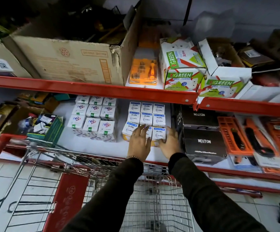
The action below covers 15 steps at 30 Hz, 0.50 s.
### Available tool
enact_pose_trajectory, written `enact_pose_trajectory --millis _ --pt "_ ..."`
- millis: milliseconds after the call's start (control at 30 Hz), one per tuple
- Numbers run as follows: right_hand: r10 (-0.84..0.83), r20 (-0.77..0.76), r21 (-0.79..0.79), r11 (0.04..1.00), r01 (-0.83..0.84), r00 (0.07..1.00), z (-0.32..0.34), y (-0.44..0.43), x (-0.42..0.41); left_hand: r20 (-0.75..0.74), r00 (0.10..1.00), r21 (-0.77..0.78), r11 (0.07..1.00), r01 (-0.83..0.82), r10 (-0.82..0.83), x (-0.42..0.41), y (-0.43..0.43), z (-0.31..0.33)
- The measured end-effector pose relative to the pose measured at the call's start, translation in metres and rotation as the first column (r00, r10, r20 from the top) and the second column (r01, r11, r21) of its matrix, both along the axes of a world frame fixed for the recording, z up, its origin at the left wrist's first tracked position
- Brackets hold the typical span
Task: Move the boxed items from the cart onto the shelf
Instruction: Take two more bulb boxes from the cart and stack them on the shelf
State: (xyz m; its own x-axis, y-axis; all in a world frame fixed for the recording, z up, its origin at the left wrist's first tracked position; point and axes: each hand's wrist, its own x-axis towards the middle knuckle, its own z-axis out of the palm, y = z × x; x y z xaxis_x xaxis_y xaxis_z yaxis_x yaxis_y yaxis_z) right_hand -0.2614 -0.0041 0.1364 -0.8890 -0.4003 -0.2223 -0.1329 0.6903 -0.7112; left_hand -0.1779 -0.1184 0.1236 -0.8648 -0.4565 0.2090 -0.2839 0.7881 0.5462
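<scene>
A block of small white-and-blue Wipro boxes stands on the lower shelf, three across and several deep. My left hand lies flat with fingers spread on the front middle box. My right hand rests with fingers apart against the right side of the front right box. Neither hand grips a box. The wire cart sits below my arms, and its basket shows no boxes in the visible part.
Another block of white boxes stands to the left. Black Neuton boxes are right of my right hand. Orange tool packs lie further right. The upper shelf's red edge overhangs, holding a large carton and green boxes.
</scene>
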Motion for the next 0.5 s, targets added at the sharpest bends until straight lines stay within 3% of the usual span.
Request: enact_pose_trajectory --millis 67,100,167,233,267,333,500 --pt "-0.17 0.142 -0.138 0.972 0.189 0.975 -0.001 -0.002 0.01 -0.15 0.959 0.291 0.938 -0.19 0.241 0.007 0.015 -0.003" --pt "-0.232 0.251 -0.198 0.938 0.284 0.94 -0.004 -0.003 0.013 -0.112 0.919 0.482 0.829 -0.283 0.379 0.007 0.022 -0.005" --pt "-0.292 0.532 -0.274 0.829 0.488 0.795 -0.005 -0.007 0.019 0.14 0.824 0.769 0.464 -0.44 0.549 0.001 0.026 -0.007" --pt "-0.295 0.742 -0.255 0.707 0.66 0.602 -0.008 -0.013 0.02 0.387 0.778 0.859 0.114 -0.5 0.495 -0.007 0.021 -0.011" --pt "-0.288 0.796 -0.242 0.655 0.716 0.532 -0.009 -0.015 0.019 0.436 0.787 0.876 -0.004 -0.483 0.436 -0.012 0.017 -0.014" --pt "-0.283 0.833 -0.232 0.601 0.765 0.475 -0.011 -0.017 0.014 0.446 0.816 0.891 -0.098 -0.443 0.368 -0.018 0.009 -0.018" --pt "-0.261 0.855 -0.254 0.544 0.8 0.449 -0.01 -0.018 0.004 0.419 0.841 0.906 -0.103 -0.41 0.342 -0.036 -0.004 -0.025"
